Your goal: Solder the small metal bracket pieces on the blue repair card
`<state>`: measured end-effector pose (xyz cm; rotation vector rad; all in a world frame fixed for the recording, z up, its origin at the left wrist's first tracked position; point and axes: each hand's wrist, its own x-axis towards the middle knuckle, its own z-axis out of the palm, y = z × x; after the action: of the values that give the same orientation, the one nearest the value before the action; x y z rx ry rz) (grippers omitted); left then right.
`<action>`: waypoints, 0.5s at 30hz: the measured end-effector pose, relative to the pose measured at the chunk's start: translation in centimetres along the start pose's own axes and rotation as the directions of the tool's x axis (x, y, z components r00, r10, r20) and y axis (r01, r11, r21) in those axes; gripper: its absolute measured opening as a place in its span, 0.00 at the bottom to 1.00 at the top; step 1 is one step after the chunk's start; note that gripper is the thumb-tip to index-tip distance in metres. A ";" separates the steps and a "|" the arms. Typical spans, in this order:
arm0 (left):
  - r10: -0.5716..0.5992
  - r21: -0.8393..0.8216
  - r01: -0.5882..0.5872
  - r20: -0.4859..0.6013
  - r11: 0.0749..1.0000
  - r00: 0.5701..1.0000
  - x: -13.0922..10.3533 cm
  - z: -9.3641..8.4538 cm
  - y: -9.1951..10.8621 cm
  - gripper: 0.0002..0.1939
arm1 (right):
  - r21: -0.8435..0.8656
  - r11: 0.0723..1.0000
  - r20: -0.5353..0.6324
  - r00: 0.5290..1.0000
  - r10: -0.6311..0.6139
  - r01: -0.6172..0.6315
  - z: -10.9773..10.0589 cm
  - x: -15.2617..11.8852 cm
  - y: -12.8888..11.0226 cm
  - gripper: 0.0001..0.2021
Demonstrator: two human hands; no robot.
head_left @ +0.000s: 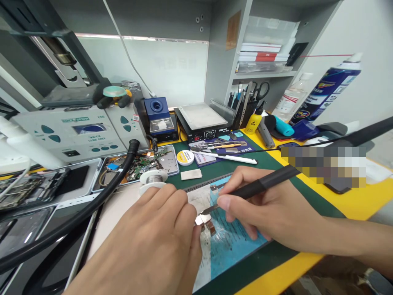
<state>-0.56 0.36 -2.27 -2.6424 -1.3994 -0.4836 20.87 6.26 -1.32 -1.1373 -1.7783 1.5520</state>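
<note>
- R hand point(260, 200): thumb + fingers closed pen-style on 1 black-handled tool point(260, 182), gripped low on the handle; lower fingers curled, nr the mat.
- Tool: 1 thin metal tip, angled down & L, at 1 small shiny part point(202, 220); can't tell if touching.
- L hand point(153, 237): back up, fingers bent & bunched; tips mostly hidden, so can't tell if they pinch the part or just press it.
- Small shiny part: 1 pc, w/ brown bits beside it, at L fingertips, between the 2 hands, over 1 blue-&-grey work mat point(227, 250).
- Pose: R forearm in fm the right, low, approx. level; L forearm in fm the bottom, angled up & R. 2 hands nr each other, apart.
- Under work mat: 1 green mat point(242, 268).
- Just past L knuckles: 1 wire spool point(155, 177), 1 off-white pad point(191, 174).
- Further: 1 round tin point(185, 157), 1 white pen-like tool point(242, 159), 1 tray point(173, 164) w/ several circuit boards (too jumbled to count).
- Back row: 1 grey station point(81, 141), 1 blue stand point(156, 108), 1 hot plate point(201, 116), 1 yellow bottle point(253, 123).
- Back R: 1 clear bottle point(288, 102), 1 blue spray can point(327, 92), tilted in view.
</note>
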 end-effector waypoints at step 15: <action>-0.035 -0.019 0.034 -0.039 0.999 0.999 0.0 0.1 0.1 0.12 | 0.003 0.999 -0.041 0.998 0.037 -0.037 0.1 -0.1 -0.2 0.10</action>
<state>-0.41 0.32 -2.35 -2.6119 -1.4383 -0.5522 20.83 6.10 -1.09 -1.1990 -1.7377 1.5406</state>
